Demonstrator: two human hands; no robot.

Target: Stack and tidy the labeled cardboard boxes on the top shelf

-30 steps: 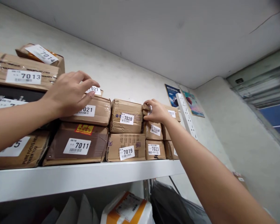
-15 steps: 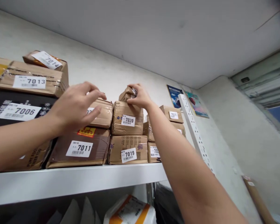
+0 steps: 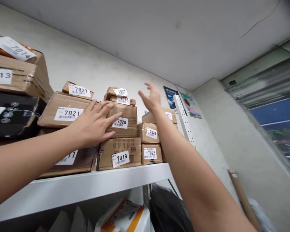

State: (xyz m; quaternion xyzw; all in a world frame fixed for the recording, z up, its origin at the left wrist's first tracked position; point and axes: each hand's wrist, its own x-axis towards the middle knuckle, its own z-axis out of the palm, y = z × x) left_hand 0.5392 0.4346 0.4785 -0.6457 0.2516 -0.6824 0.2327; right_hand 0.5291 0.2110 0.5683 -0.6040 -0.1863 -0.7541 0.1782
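Observation:
My left hand [image 3: 94, 122] lies with fingers spread against the brown cardboard box labelled 7020 [image 3: 129, 117], its wrist crossing in front of the box labelled 7021 [image 3: 49, 112]. Nothing is in that hand. On top of box 7020 sit two small boxes, one labelled 7028 [image 3: 110, 91] above one labelled 7026 [image 3: 131, 101]. To the right of them my right hand [image 3: 151, 98] is raised in the air, slightly blurred, fingers apart and holding nothing. Below it are the boxes labelled 7024 [image 3: 145, 129] and 7023 [image 3: 146, 161].
A white metal shelf [image 3: 106, 178] carries the stacked boxes, with a perforated upright post [image 3: 183, 119] at its right end. On the lower level lies a white and orange parcel [image 3: 125, 216]. Posters [image 3: 190, 104] hang on the wall behind.
My right hand has let go of the small boxes on top of 7020 and moved right. My left hand has come down onto box 7020. The view has shifted right.

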